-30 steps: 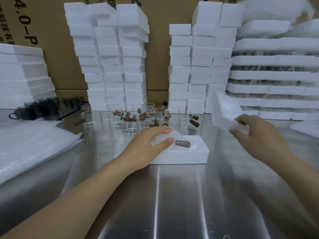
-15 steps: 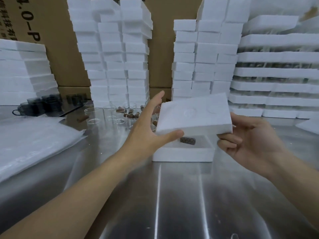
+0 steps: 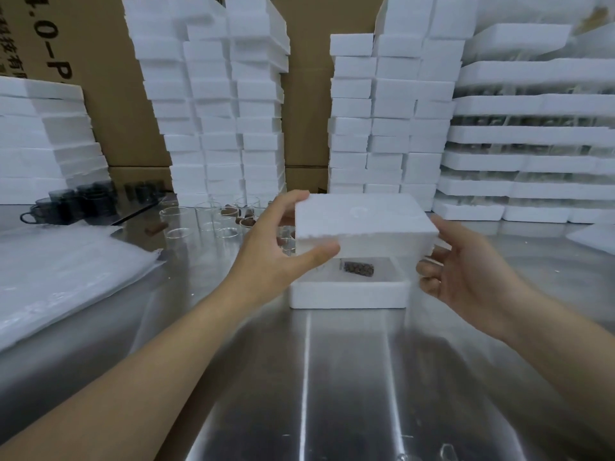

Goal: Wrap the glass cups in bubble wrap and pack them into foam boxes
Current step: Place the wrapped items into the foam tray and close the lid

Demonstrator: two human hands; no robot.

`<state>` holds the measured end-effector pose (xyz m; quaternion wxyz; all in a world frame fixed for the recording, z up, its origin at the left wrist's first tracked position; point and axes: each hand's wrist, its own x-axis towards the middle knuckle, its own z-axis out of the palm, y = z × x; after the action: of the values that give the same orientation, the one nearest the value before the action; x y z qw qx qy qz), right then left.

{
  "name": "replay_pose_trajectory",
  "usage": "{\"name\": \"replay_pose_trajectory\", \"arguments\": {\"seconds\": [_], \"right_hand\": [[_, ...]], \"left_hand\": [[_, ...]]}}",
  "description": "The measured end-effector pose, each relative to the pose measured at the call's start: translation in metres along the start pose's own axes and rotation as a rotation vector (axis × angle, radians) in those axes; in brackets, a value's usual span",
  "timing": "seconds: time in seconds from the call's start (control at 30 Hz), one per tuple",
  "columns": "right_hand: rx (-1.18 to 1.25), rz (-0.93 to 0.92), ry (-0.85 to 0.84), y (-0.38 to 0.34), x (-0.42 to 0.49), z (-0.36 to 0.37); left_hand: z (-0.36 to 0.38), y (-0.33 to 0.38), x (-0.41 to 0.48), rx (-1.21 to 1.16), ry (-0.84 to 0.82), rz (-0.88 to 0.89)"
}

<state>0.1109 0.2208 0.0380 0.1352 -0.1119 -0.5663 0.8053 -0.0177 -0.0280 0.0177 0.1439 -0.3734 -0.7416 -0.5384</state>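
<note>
- The steel table (image 3: 332,377) fills the lower frame and serves as the packing surface, with a bare stretch left near the person.
- Foam stacks (image 3: 216,111) are piled along the back, at upper centre and upper right, in front of cartons (image 3: 109,104). They are judged to be stock kept within reach.
- Sheets of wrap (image 3: 66,271) are laid flat at the left edge, near the work spot, presumably so that one can be drawn off for each cup.
- The lid (image 3: 362,224) is held level at centre frame, directly over the box (image 3: 346,296) and not yet seated. This alignment is judged to be preparation for closing.
- The box is set flat on the table, open side up, just below the lid.
- The left hand (image 3: 276,257) is clamped on the lid's left end: the thumb is pressed on the near face and the fingers are wrapped behind the far corner.
- The right hand (image 3: 466,277) is turned palm-in at the right end. Its fingers are curled under the lid and its thumb is laid along the upper edge.
- Unwrapped cups (image 3: 206,217) are clustered behind the left hand, well apart from the box.
- A dark patterned piece (image 3: 357,269) is seen inside the box and is taken for part of a wrapped cup. The glass itself cannot be made out.
</note>
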Motion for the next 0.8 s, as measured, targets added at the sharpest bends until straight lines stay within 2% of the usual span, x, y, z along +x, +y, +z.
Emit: {"name": "replay_pose_trajectory", "arguments": {"seconds": [0.07, 0.13, 0.2, 0.47, 0.8], "right_hand": [[-0.179, -0.031, 0.113, 0.006, 0.003, -0.005], [-0.357, -0.048, 0.144, 0.012, 0.004, -0.006], [-0.438, -0.052, 0.151, 0.016, 0.004, -0.004], [-0.483, -0.162, 0.116, 0.019, 0.006, -0.004], [-0.524, -0.314, 0.043, 0.027, 0.011, -0.010]], "left_hand": [[0.000, -0.007, 0.000, 0.053, -0.045, -0.036], [-0.002, -0.013, 0.000, 0.099, -0.084, -0.061], [-0.005, -0.017, 0.000, 0.132, -0.111, -0.074], [-0.014, -0.021, -0.002, 0.103, -0.165, -0.093], [-0.018, -0.021, -0.003, 0.292, -0.117, 0.003]]}}
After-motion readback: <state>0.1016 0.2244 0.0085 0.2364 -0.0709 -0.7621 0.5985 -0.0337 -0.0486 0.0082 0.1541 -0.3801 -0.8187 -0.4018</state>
